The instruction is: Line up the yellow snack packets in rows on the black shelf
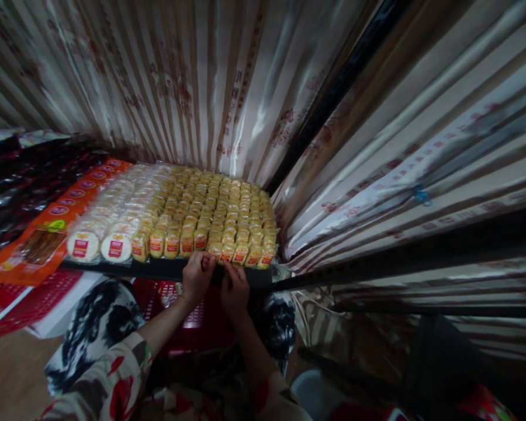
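Observation:
Both hands are at the front edge of a display of small yellow snack packets with red-and-orange labels, standing in tight rows. My left hand has its fingers pinched together against the lower left side of a front packet. Close beside it, my right hand pinches with thumb and forefinger at the bottom edge of the same packet or its neighbour; the fingertips hide which. To the left stand two rows of round white packets with red labels.
An orange snack bag and dark shiny packages lie further left. Red plastic baskets sit below the black shelf edge. A pleated printed curtain hangs behind and to the right, crossed by dark metal bars.

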A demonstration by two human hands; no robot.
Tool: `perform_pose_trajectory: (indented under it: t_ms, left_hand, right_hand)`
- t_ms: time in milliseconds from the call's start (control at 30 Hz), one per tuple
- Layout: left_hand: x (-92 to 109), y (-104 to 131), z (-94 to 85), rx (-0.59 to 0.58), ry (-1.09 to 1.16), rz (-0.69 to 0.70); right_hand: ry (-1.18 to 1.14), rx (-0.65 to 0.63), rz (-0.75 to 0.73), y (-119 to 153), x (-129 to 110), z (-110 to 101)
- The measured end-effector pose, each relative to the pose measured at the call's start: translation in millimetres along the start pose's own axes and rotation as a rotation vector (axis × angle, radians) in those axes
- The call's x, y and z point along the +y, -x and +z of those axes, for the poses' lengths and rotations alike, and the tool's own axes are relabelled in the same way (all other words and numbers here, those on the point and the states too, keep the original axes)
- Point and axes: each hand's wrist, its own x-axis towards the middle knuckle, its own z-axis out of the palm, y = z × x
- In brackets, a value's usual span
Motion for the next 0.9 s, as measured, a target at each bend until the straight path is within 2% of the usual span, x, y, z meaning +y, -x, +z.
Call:
perform_pose_trajectory:
  t_ms: [167,300,467,533,667,733,800,900]
  left_hand:
    - [0.1,2.1,3.1,0.005,-0.020,-0.041]
    - [5.7,5.0,-1.5,-0.013,-0.064,-0.082]
    - [11.3,10.2,-13.9,-0.011,-0.062,-0.035]
    - [8.4,18.0,-21.3,-0.050,-0.051,0.004]
    - [-12.9,49.3,-37.4,-0.229,-0.067,0.054]
    - [-30.9,66.9,-42.7,-0.317,-0.082,-0.002]
    - [-51.6,80.1,-44.3,-0.371,-0.110,-0.162]
    - [-81.9,88.6,-39.5,-0.416,-0.186,-0.489]
  right_hand:
    - [-0.042,-0.003,0.016,1.0,-1.8,0.2]
    - [-0.062,0.011,-0.015,0.0,-3.6,-0.9]
    - [-0.130,0.031,-0.023,1.7,-8.8,-7.9]
    - [-0.145,0.005,-0.053,7.6,-14.2,-13.0]
    - [-0.142,-0.217,-0.132,30.2,-22.1,-13.4]
    - [-0.119,-0.351,-0.113,43.9,-19.3,-3.3]
    - [-0.075,-0.489,-0.043,56.6,-11.7,13.1]
    - [-0.039,-0.665,0.072,70.6,2.2,41.7]
